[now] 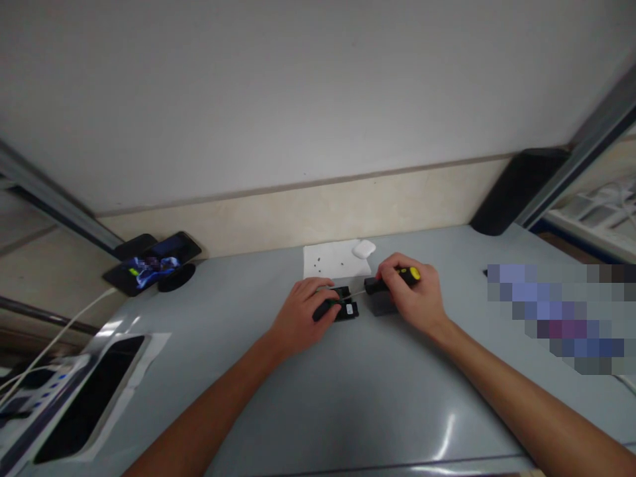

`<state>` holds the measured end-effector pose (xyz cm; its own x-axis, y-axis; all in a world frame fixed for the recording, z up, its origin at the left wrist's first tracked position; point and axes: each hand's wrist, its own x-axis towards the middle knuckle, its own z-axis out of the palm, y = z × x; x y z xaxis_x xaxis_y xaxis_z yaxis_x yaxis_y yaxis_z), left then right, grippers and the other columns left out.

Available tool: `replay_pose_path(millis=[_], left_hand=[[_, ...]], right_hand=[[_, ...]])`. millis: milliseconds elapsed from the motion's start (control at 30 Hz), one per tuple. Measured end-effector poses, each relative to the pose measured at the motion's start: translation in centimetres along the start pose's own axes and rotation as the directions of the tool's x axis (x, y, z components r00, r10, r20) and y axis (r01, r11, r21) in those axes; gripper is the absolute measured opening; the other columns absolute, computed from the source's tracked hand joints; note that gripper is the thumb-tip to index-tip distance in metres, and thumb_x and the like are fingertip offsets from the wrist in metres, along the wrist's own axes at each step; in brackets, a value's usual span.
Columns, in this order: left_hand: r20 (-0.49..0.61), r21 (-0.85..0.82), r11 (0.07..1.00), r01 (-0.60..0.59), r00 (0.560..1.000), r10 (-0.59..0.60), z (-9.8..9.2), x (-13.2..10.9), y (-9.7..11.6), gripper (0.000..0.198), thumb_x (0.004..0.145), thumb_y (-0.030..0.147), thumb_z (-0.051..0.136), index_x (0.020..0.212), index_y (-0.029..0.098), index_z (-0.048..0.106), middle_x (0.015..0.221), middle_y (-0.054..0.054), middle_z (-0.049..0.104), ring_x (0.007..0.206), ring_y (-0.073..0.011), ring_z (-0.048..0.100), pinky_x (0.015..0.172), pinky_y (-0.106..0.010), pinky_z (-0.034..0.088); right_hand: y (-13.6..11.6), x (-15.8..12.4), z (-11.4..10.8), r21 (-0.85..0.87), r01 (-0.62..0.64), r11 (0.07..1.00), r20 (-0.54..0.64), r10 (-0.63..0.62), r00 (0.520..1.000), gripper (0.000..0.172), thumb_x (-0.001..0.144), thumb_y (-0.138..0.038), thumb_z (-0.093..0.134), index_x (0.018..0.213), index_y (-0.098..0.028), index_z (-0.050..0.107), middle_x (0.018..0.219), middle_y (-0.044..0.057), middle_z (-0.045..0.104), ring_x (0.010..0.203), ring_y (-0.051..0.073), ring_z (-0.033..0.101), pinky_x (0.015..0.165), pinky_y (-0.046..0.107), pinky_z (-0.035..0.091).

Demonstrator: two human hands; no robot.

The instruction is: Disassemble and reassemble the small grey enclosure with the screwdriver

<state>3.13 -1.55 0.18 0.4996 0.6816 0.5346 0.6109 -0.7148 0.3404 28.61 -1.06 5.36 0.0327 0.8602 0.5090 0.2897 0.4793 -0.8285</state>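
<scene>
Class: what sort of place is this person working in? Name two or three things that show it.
Probably a small electronics repair bench: the right hand holds a black-and-yellow screwdriver to a small black device steadied by the left hand, and tiny screws lie on a white paper sheet.

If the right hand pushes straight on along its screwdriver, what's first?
The small black device held by the left hand; the screwdriver in the right hand aims left at it. Whether the tip touches is unclear.

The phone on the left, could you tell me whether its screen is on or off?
On: the phone shows a lit blue and green picture.
</scene>
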Motion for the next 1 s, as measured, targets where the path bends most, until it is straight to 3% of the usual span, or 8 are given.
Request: replay_pose_path(millis=[333, 767, 1000], left_hand=[[-0.057, 0.015, 1.0, 0.015, 0.998, -0.014, 0.1, 0.1, -0.5, 0.014, 0.104, 0.037, 0.074, 0.11, 0.024, 0.074, 0.117, -0.008, 0.077, 0.112, -0.0247, 0.072, 0.103, -0.045, 0.055], [-0.099, -0.017, 0.999, -0.031, 0.995, 0.029, -0.3, 0.3, 0.4, 0.013, 0.102, 0.014, 0.062, 0.105, 0.021, 0.072, 0.111, -0.007, 0.076, 0.106, -0.0217, 0.071, 0.097, -0.041, 0.054], [-0.06, -0.011, 0.998, -0.06, 0.996, 0.059, -0.5, 0.3, 0.7, 0.012, 0.099, 0.014, 0.064, 0.105, 0.022, 0.072, 0.112, -0.008, 0.076, 0.107, -0.0229, 0.072, 0.098, -0.042, 0.054]], right_hand=[[0.6, -0.1, -0.1, 0.031, -0.019, 0.999, -0.007, 0.02, 1.0, 0.026, 0.096, -0.03, 0.064, 0.073, -0.022, 0.07, 0.057, -0.002, 0.058, 0.058, 0.016, 0.06, 0.056, 0.028, 0.044], [-0.4, 0.1, -0.3, 0.001, -0.005, 1.0, 0.014, 0.005, 1.0, 0.025, 0.089, -0.03, 0.062, 0.065, -0.021, 0.064, 0.055, -0.003, 0.056, 0.05, 0.012, 0.05, 0.052, 0.026, 0.04], [-0.1, -0.1, -0.3, -0.044, 0.006, 0.999, 0.04, -0.004, 0.999, 0.026, 0.09, -0.03, 0.06, 0.066, -0.02, 0.064, 0.057, -0.003, 0.057, 0.053, 0.012, 0.051, 0.054, 0.025, 0.039]])
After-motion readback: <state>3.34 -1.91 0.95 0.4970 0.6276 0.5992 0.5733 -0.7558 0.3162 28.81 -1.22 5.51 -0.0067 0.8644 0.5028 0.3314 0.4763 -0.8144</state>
